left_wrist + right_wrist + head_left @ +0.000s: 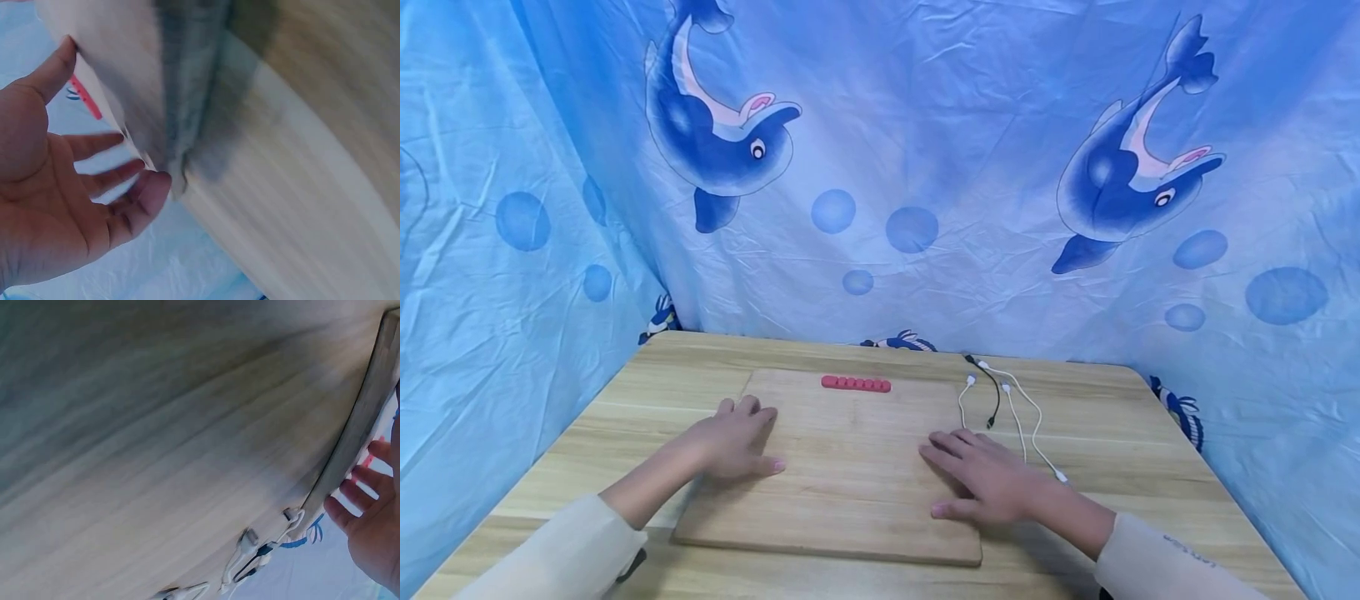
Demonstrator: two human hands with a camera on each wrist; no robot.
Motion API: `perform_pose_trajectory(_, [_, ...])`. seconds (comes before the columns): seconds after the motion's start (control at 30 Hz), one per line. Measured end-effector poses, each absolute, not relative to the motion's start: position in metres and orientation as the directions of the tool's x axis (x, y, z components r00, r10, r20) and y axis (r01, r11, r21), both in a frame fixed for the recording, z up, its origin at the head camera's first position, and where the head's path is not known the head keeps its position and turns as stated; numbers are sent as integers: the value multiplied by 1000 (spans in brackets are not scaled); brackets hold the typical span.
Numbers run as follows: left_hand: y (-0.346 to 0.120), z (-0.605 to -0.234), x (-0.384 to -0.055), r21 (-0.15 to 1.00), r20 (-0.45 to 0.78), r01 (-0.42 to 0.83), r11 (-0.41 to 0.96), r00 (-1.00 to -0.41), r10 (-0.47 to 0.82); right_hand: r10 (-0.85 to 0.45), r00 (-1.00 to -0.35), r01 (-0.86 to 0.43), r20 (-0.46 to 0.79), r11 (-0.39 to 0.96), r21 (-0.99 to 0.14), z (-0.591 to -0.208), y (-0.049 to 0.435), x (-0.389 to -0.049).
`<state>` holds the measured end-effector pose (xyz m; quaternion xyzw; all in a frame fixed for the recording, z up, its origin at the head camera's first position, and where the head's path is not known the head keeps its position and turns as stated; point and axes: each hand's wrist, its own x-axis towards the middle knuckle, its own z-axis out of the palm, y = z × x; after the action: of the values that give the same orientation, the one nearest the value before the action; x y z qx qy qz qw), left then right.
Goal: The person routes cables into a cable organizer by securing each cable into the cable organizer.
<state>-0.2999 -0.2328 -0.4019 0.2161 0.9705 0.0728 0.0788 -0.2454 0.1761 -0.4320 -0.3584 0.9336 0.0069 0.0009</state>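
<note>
A flat wooden board [850, 475] lies on the wood-grain table in the head view. My left hand [733, 437] is at its left edge, fingers spread and relaxed. At the right edge is my right hand [985, 475], fingers loosely extended. Both hands hold nothing; whether the fingertips touch the board cannot be told for certain. Near the board's far edge sits a red strip with a row of bumps [856, 383], like a cable organizer. In the right wrist view the fingers [356, 494] are beside the board's edge [350, 444].
Right of the board lie several short cables: a black cable [997, 396] and white cables [1034, 408] with plugs, one running close to my right hand. A blue curtain [880, 167] with dolphins hangs behind the table [1120, 433] and along its sides.
</note>
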Motion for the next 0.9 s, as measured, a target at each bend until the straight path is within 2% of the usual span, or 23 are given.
perform_pose_trajectory(0.4, [-191, -398, -307, 226, -56, 512, 829, -842, 536, -670, -739, -672, 70, 740, -1, -425, 197, -256])
perform_pose_trajectory(0.6, [-174, -403, -308, 251, -72, 532, 809, -823, 563, -644, -754, -649, 129, 761, 4, -422, 210, -262])
perform_pose_trajectory(0.8, [-154, -409, -306, 255, -61, 580, 774, -789, 611, -649, -740, -656, 176, 754, 22, -419, 224, -266])
perform_pose_trajectory(0.9, [-144, -409, -306, 271, -53, 597, 755, -774, 631, -624, -761, -631, 179, 776, 23, -418, 231, -267])
